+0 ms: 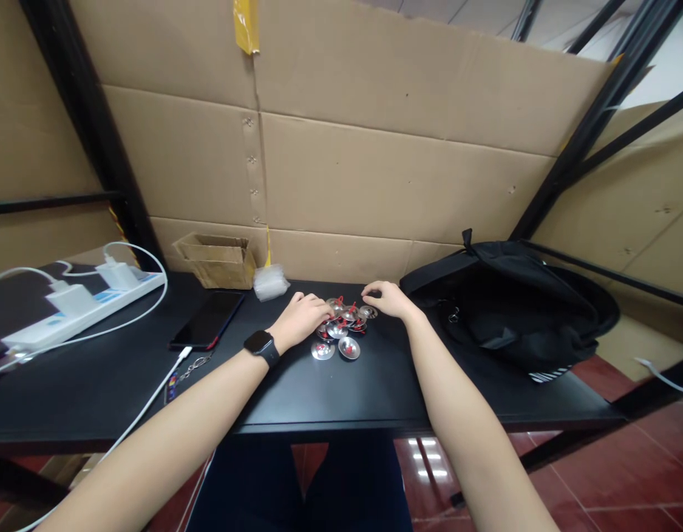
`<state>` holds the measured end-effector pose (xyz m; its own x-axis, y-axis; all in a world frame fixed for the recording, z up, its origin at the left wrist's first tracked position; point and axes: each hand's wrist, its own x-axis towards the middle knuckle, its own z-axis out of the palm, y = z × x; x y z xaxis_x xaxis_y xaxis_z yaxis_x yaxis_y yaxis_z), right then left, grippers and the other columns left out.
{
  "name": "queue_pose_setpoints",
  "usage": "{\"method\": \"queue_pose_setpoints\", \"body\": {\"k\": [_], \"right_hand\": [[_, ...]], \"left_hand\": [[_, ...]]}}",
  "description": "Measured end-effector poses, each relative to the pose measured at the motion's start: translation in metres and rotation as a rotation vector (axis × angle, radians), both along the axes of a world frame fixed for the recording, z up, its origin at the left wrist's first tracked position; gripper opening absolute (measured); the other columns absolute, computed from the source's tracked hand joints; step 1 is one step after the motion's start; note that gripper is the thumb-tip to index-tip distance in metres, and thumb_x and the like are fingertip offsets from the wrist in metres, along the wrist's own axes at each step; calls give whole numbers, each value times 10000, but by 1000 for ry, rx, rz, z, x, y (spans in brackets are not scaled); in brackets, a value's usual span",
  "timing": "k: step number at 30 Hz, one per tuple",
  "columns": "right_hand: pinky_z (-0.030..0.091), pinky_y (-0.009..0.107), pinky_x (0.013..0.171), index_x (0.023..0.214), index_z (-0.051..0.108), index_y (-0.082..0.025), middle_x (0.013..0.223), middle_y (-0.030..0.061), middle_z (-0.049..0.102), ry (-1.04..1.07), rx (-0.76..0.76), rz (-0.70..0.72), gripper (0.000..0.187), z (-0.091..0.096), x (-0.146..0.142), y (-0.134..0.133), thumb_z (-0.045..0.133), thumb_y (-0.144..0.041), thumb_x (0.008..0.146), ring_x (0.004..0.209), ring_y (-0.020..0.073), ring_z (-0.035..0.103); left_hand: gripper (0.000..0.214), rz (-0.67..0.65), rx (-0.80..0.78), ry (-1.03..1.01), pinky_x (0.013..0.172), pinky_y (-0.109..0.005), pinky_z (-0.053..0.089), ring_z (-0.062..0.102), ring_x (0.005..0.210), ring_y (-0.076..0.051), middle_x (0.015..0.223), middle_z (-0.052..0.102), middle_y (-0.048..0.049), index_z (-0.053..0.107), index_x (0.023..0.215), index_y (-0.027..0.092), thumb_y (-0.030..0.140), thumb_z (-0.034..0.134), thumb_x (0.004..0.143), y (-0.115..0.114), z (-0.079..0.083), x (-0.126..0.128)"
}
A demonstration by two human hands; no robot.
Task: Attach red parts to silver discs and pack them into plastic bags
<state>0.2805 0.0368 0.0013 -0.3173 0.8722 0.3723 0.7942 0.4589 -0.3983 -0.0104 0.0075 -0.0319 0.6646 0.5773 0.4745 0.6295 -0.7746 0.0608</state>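
Observation:
A small heap of silver finger cymbals [338, 329] with red loops lies on the black tabletop between my hands. My left hand [301, 319], with a dark watch on its wrist, reaches the heap from the left. Its loosely stretched fingertips touch the cymbals at the edge. On the other side my right hand [388, 299] is curved, with a gap between thumb and fingers and nothing held in it. One cymbal [368, 312] lies just below its fingertips. Two more, a left one [322, 350] and a right one [349, 349], lie at the near side of the heap.
At the left are a power strip [86, 314] with white chargers and a phone [207, 320] on a white cable. Behind stand a cardboard box [222, 264] and a clear plastic bundle [271, 282]. A black backpack [519, 295] occupies the right side. Cardboard walls the back.

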Motion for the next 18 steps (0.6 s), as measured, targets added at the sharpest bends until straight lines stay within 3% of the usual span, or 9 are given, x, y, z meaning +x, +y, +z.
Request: {"method": "queue_pose_setpoints", "body": {"k": [4,9,14,18], "right_hand": [[520,379,928,982,773,-250,1100,46,761,55,11,95,173,6,-22,-10,745,-264,812,1044,240,691],[511,374,977,1297,629,-268,1258,63,706,196,-18,327,717,8,-63,-28,901,-384,643,1128,242,669],[515,364,987,1233,636,-253,1187,61,730,365,-27,392,559,1,-93,-36,841,-395,732,1095,221,692],[547,350,928,1290,587,-248,1206,78,714,501,-125,455,714,-3,-97,-35,892,-385,659,1098,227,684]], "left_hand": [[179,53,-16,-58,874,-399,328,568,1046,-247,996,723,-46,698,928,266,310,536,987,-1,2,0],[141,110,-28,-334,925,-413,384,552,1107,-252,1131,676,-60,668,969,243,292,536,982,-1,8,-1],[171,54,-117,-535,1008,-419,421,556,1139,-236,1166,623,-59,679,952,233,345,554,979,3,15,-10],[188,2,-135,-548,1036,-425,433,562,1131,-239,1163,625,-62,708,924,229,369,587,959,4,18,-14]]}}
